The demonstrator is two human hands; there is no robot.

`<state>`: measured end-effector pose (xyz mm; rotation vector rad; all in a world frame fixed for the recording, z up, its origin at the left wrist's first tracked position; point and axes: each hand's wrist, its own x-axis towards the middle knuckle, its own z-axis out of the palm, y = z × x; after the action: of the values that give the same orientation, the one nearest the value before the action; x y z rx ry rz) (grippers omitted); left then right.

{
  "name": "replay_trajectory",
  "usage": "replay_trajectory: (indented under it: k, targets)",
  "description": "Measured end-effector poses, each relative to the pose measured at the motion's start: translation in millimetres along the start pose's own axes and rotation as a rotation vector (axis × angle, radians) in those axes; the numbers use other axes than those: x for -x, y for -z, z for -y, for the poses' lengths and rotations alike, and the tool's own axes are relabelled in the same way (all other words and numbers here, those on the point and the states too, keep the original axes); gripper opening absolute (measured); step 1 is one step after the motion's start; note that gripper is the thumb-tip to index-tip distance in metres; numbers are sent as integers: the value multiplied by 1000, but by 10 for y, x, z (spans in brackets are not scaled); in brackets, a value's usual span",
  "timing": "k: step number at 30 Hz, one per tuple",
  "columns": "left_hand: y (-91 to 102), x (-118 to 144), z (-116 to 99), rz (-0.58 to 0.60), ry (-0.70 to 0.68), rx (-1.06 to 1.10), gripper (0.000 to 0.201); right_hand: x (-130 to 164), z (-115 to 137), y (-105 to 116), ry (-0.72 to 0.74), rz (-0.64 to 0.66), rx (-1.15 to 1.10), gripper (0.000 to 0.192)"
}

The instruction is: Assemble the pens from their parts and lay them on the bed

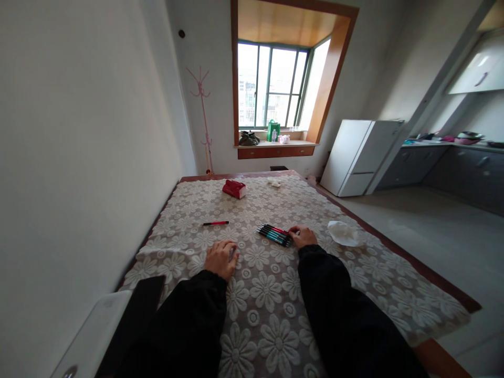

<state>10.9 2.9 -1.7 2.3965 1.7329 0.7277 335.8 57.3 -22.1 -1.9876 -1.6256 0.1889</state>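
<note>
1. The bundle of pens (275, 234) is my landmark here. It lies flat on the tabletop (275, 315), on the flowery lace cloth, all the pens side by side and pointing the same way, so they look gathered up on purpose and not scattered.
2. The right hand (302, 237) sits at the near-right end of the bundle, fingertips touching the pen ends. Can't tell if that grip is pinching them or just resting on them.
3. The left hand (221, 258) is left of the bundle and a bit nearer to me, palm down on the cloth, fingers loosely curled. There might be something small under it, but it's too hidden to call.
4. One lone pen (215, 223) lies left of the bundle, slightly farther away, apart from both hands.
5. A red case (234, 189) sits well beyond the bundle, and a crumpled tissue (343, 233) lies just right of it.
6. Both forearms in black sleeves reach straight forward, wrists low.
</note>
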Motion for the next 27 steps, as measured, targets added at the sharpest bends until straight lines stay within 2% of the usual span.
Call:
replay_trajectory:
  k: [7, 17, 24, 27]
  targets:
    - [30, -5, -41, 31, 34, 5, 23, 18, 28, 16, 5, 3, 15, 19]
    - [42, -9, -56, 8, 32, 34, 20, 33, 65, 19, 66, 17, 47, 24]
    - [22, -3, -39, 5, 21, 21, 20, 34, 76, 9, 67, 40, 57, 38]
    - [18, 0, -34, 5, 15, 21, 21, 33, 71, 24, 65, 9, 26, 38]
